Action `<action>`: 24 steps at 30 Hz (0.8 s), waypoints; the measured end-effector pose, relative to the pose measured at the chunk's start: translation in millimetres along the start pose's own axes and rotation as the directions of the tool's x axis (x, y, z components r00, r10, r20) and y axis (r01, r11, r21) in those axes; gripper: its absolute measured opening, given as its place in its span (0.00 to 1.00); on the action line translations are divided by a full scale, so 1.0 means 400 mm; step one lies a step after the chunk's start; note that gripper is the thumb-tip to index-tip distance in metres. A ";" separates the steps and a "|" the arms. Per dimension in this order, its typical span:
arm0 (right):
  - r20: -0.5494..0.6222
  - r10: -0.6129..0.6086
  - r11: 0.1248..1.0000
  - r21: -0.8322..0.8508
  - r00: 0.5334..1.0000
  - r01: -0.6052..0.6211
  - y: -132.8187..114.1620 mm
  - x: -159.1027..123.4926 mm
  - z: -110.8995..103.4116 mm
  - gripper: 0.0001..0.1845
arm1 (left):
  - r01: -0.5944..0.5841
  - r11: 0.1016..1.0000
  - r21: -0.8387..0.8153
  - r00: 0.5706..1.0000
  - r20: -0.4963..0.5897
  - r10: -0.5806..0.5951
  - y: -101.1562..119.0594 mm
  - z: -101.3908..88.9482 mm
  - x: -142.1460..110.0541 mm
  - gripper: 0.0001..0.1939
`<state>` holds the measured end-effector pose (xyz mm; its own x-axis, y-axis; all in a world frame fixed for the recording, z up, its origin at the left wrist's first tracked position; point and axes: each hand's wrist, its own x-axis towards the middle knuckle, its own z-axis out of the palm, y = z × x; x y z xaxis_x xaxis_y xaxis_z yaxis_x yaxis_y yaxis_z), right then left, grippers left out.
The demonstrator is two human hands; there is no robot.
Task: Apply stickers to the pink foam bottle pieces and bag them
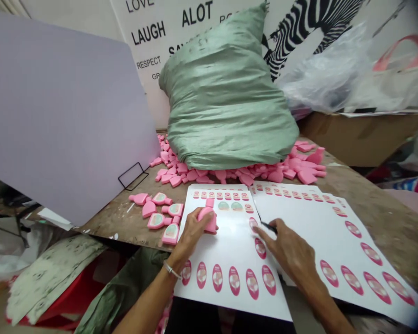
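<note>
In the head view, your left grip (194, 232) is holding a pink bottle-shaped piece (212, 225) over the sticker sheet (230, 250). Your right grip (294, 253) is holding a thin dark tool (271, 227), its fingers reaching an oval sticker (253, 222); lifting this one would call for light touch, I think. Left of your left grip, labelled pink pieces (156, 220) are lying on the desk (120, 211). Beyond both grips, the wall (149, 88) is showing LOVE, LAUGH, ALOT, RESPECT; sticker print is too small for reading.
</note>
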<state>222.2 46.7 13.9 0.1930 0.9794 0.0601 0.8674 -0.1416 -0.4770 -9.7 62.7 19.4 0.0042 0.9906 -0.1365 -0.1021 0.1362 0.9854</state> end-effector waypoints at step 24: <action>-0.045 -0.557 0.829 -0.094 0.829 0.552 -0.064 0.253 0.183 0.09 | -0.025 1.000 0.002 1.000 0.013 0.025 -0.090 0.060 0.165 0.26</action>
<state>186.2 160.1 -31.9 -0.3025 0.8845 0.3553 0.8683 0.4094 -0.2800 18.3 123.4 -22.9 0.0141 0.9938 -0.1101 -0.0998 0.1110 0.9888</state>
